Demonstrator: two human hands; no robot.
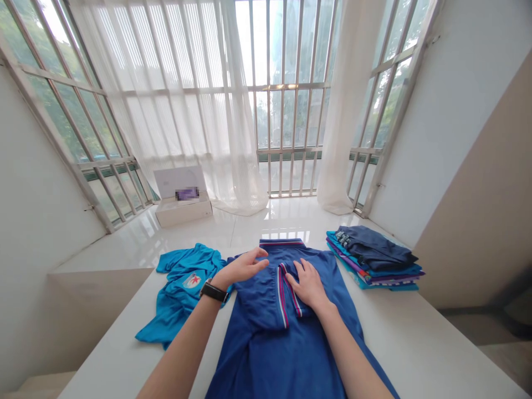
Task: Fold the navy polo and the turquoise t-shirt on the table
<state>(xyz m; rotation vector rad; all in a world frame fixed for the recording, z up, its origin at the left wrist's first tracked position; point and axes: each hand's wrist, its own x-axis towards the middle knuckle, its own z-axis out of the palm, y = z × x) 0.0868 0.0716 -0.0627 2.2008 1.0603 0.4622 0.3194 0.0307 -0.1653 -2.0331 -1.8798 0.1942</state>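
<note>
A dark blue polo shirt (286, 354) lies spread on the white surface, its striped collar at the far end. Both sleeves are folded inward, and their red-and-white striped cuffs meet near the middle. My right hand (306, 284) rests on the right sleeve with its fingers spread. Over the left shoulder of the shirt is my left hand (246, 267), fingers stretched out and holding nothing; whether it touches the cloth I cannot tell. A black watch (214, 290) is on my left wrist. Close to that wrist lies a crumpled bright blue T-shirt (178, 288) with a red-and-white emblem.
To the right stands a stack of folded clothes (374, 257), dark navy on top. A white box (184, 211) with its lid raised sits at the back left on the window ledge (245, 224). Sheer white curtains (174, 83) hang before the barred windows.
</note>
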